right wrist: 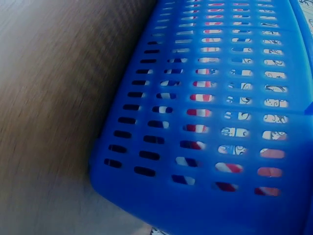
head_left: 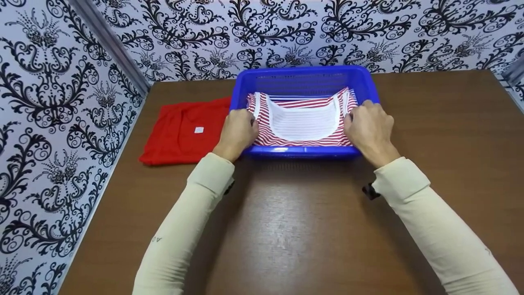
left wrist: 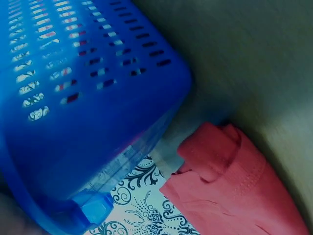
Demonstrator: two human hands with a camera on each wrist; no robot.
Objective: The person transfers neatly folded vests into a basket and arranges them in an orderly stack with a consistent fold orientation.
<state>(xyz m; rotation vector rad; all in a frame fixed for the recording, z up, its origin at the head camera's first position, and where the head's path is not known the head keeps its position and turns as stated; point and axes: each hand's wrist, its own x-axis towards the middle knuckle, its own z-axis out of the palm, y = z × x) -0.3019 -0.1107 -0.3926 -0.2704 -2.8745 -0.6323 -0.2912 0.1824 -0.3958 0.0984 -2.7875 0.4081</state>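
Note:
A blue plastic basket (head_left: 305, 150) with slotted walls stands toward the back of the table. Inside lies a folded red-and-white striped shirt (head_left: 262, 137), its white neckline facing up. My left hand (head_left: 239, 130) grips the basket's left rim near the front corner, fingers curled over it. On the opposite side, my right hand (head_left: 370, 128) holds the right rim in the same way. Both wrist views show the basket's slotted wall (left wrist: 142, 93) close up, with striped cloth (right wrist: 198, 112) visible through the slots.
A folded red garment (head_left: 176, 133) with a small white label lies on the brown table (head_left: 282, 229), just left of the basket. Patterned wall panels (head_left: 286, 37) stand behind the table and along its left side.

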